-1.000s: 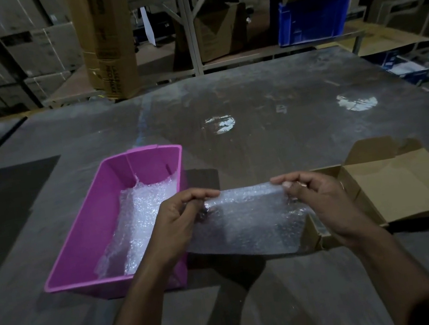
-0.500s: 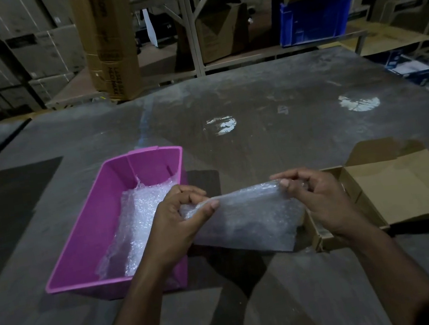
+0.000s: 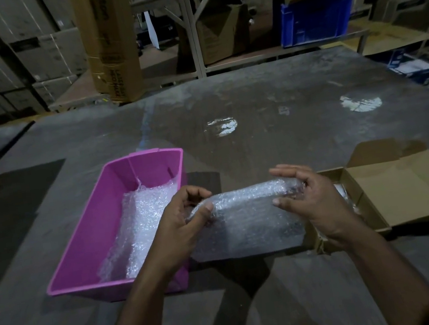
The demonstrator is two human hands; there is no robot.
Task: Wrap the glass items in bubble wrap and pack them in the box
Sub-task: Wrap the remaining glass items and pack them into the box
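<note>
A sheet of bubble wrap (image 3: 247, 221) hangs above the table between both hands, its top edge rolled into a tube. My left hand (image 3: 180, 223) grips the roll's left end with thumb and curled fingers. My right hand (image 3: 308, 201) holds the right end, thumb below and fingers arched over the top. Whether a glass item lies inside the roll cannot be seen. A pink plastic bin (image 3: 85, 237) at the left holds more bubble wrap (image 3: 144, 223). An open cardboard box (image 3: 395, 191) lies at the right, with something pale inside near my right wrist.
The grey table (image 3: 259, 133) stretches far ahead with two shiny patches. Behind it stand a tall cardboard carton (image 3: 109, 44), a metal rack, a blue crate (image 3: 317, 19) and stacked boxes. A brown box corner shows at the far left edge.
The flat top edge of the sheet has been rolled over into a tube. My right fingers have lifted and arched over the roll; my left thumb has wrapped round its end.
</note>
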